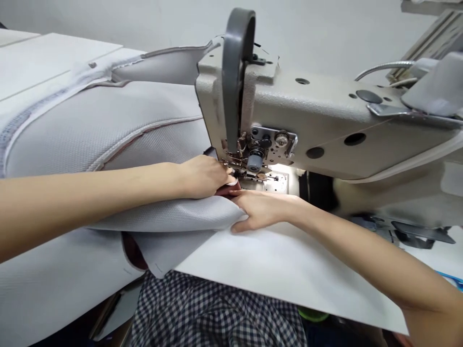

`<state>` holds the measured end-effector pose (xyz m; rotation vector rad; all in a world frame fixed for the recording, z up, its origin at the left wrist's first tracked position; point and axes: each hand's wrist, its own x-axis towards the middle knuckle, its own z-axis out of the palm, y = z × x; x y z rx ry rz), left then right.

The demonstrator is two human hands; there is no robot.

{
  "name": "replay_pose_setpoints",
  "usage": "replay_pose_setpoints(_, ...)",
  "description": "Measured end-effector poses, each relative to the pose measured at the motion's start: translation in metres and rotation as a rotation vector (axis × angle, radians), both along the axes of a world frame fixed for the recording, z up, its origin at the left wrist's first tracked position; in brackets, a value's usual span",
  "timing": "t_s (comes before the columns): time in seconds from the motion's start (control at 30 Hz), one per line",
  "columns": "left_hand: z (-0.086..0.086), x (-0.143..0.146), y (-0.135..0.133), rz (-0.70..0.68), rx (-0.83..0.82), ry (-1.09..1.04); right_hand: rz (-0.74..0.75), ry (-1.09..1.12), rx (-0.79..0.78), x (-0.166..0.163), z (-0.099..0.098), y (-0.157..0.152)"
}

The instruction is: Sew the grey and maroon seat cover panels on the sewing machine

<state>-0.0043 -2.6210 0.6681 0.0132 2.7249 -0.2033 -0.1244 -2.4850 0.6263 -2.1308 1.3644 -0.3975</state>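
Note:
A large grey textured cover [119, 130] with white piping and a dark red lining lies across the table and runs under the head of a beige sewing machine [325, 120]. My left hand [204, 176] rests on top of the cover, its fingers closed on the fabric edge right at the presser foot [237, 171]. My right hand [260, 208] lies on the table just below, its fingers pinching the folded edge of the same cover beside the needle plate [267, 182].
The white table top [289, 270] reaches toward me, with my checked clothing [217, 313] below its front edge. The machine's arm spans the right side, and dark tools [412, 233] lie under it. A grey handwheel guard [235, 58] rises in front.

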Motion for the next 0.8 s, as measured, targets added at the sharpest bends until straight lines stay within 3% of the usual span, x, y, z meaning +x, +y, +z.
replay_pose_setpoints(0.17,-0.001,0.002,0.008,0.023,0.026,0.030,0.086,0.047,-0.153,0.023,-0.019,0.009)
replay_pose_setpoints(0.4,-0.007,0.003,0.018,0.019,-0.008,-0.017,-0.023,0.145,-0.302,0.044,-0.054,0.006)
replay_pose_setpoints(0.8,-0.014,-0.001,0.019,0.017,-0.099,0.031,-0.120,0.202,-0.359,0.037,-0.060,-0.007)
